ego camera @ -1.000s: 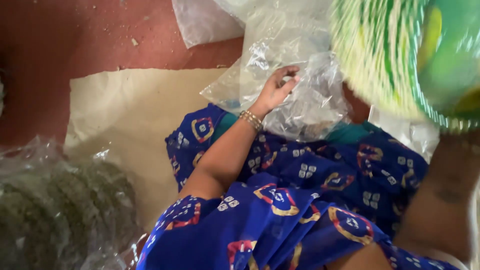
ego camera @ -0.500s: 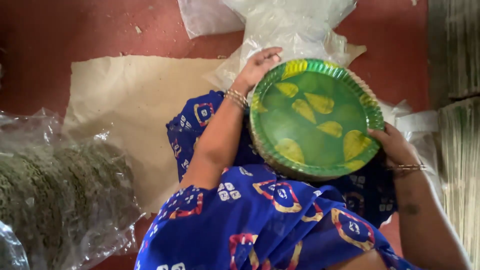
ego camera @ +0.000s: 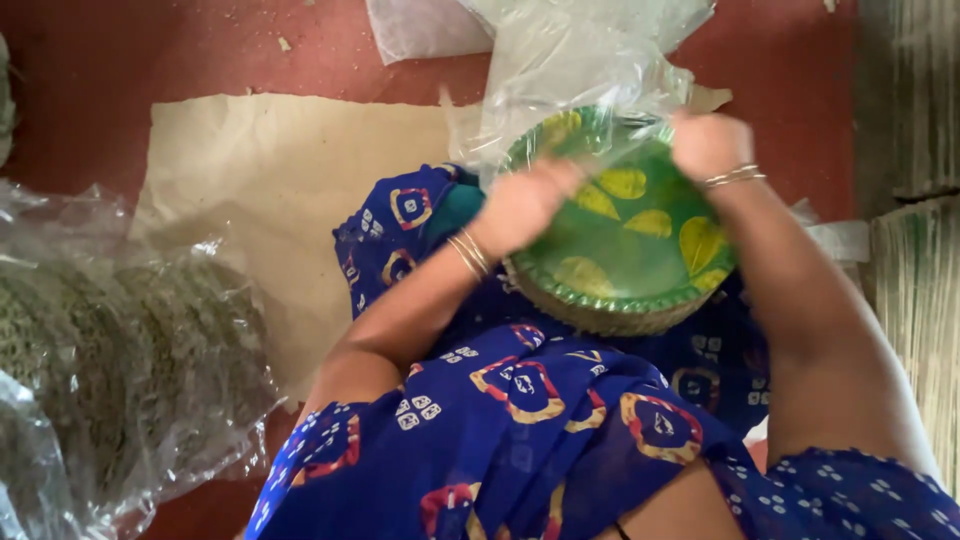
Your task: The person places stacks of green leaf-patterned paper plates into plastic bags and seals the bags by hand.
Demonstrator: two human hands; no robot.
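Observation:
A stack of round green paper plates with yellow leaf shapes (ego camera: 630,245) rests on my lap, over blue patterned cloth (ego camera: 540,420). A clear plastic bag (ego camera: 570,70) covers the far edge of the stack. My left hand (ego camera: 525,205) grips the bag's edge at the left rim of the plates. My right hand (ego camera: 710,145) grips the bag at the upper right rim. Both wrists carry thin bangles.
A beige paper sheet (ego camera: 270,180) lies on the red floor (ego camera: 180,50) to the left. At the far left are clear bags packed with stacked plates (ego camera: 110,340). More stacked plates (ego camera: 915,290) stand at the right edge. Another plastic bag (ego camera: 410,25) lies at the top.
The plate stack has come down from the upper right onto my lap. Both hands have moved to its far rim and now hold the plastic bag over it.

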